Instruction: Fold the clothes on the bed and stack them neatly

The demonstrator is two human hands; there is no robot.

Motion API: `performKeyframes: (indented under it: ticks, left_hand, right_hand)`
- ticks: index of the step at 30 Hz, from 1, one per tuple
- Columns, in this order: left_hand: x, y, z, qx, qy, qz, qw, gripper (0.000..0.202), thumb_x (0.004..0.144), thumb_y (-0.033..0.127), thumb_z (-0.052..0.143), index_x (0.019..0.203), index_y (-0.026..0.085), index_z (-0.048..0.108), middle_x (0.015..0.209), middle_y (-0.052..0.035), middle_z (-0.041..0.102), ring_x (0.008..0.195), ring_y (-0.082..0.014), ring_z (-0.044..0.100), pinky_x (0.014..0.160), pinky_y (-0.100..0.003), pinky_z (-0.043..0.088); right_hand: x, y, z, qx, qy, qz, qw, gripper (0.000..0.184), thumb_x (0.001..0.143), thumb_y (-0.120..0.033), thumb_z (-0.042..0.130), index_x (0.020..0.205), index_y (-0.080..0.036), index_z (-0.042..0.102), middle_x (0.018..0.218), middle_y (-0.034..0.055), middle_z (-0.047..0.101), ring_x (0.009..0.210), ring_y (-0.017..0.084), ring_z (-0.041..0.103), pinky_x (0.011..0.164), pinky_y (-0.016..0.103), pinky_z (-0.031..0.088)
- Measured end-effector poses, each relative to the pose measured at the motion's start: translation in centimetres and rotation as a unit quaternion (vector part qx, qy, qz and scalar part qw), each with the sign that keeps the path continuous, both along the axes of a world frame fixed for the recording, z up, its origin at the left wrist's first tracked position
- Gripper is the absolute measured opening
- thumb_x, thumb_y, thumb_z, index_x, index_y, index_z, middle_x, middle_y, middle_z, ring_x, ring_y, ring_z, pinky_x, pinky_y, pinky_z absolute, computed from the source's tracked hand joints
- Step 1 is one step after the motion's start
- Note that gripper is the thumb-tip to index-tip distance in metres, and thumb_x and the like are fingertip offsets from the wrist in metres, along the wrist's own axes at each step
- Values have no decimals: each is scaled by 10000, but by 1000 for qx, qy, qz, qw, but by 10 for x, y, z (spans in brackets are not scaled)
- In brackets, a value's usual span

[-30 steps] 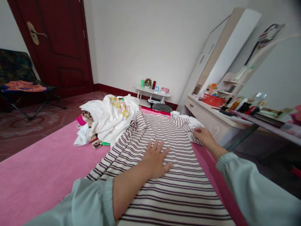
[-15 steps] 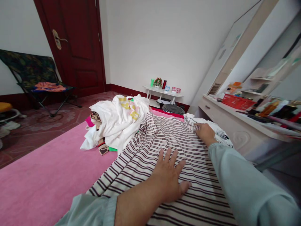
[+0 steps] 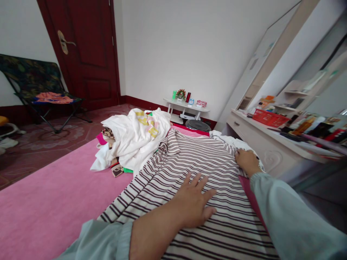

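A white shirt with dark stripes (image 3: 200, 148) lies spread over the pink bed cover, its neckline pointing away from me. My left hand (image 3: 193, 202) rests flat on the middle of the shirt, fingers spread. At the shirt's right sleeve, my right hand (image 3: 247, 161) has its fingers closed on the fabric; the fingertips are partly hidden. The left sleeve is bunched near the collar. White cloth with dark spots shows beyond the right hand.
A heap of clothes, with a white garment (image 3: 135, 141) on top, lies left of the shirt on the pink cover (image 3: 67, 202). A dressing table (image 3: 271, 141) with a red basket (image 3: 269, 117) stands close on the right. A folding chair (image 3: 32, 79) is at the left.
My right hand has moved right, drawing the sleeve and the shirt's right side outward. A strip of pink cover now shows along that edge. My left hand stays flat on the shirt.
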State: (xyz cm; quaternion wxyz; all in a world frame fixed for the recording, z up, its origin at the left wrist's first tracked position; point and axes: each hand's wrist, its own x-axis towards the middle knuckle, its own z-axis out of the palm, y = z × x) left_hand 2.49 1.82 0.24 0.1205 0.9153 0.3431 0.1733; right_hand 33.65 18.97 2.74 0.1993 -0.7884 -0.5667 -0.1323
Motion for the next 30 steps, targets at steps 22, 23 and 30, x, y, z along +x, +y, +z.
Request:
performKeyframes:
  ticks: [22, 23, 30]
  left_hand:
    - [-84, 37, 54, 102, -174, 289, 936, 456, 841, 89, 368, 1198, 247, 604, 1210, 11, 636, 1131, -156, 544, 992, -291, 416]
    - [-103, 42, 58, 115, -154, 334, 923, 495, 818, 62, 368, 1225, 242, 583, 1224, 5, 624, 1149, -166, 526, 1000, -301, 408]
    - [-197, 53, 46, 97, 87, 403, 906, 473, 756, 289, 570, 1229, 268, 561, 1340, -46, 512, 1232, -271, 422, 1013, -426, 350]
  right_hand:
    - [-169, -105, -50, 109, 322, 320, 884, 213, 737, -278, 504, 806, -192, 686, 896, 61, 687, 908, 217, 605, 882, 367, 447]
    - [-170, -105, -50, 106, 313, 320, 888, 211, 737, -269, 497, 794, -197, 687, 885, 56, 688, 899, 214, 606, 877, 362, 446]
    - [-174, -102, -54, 86, 261, 316, 908, 227, 733, -216, 476, 777, -218, 699, 877, 31, 670, 880, 198, 584, 844, 332, 440]
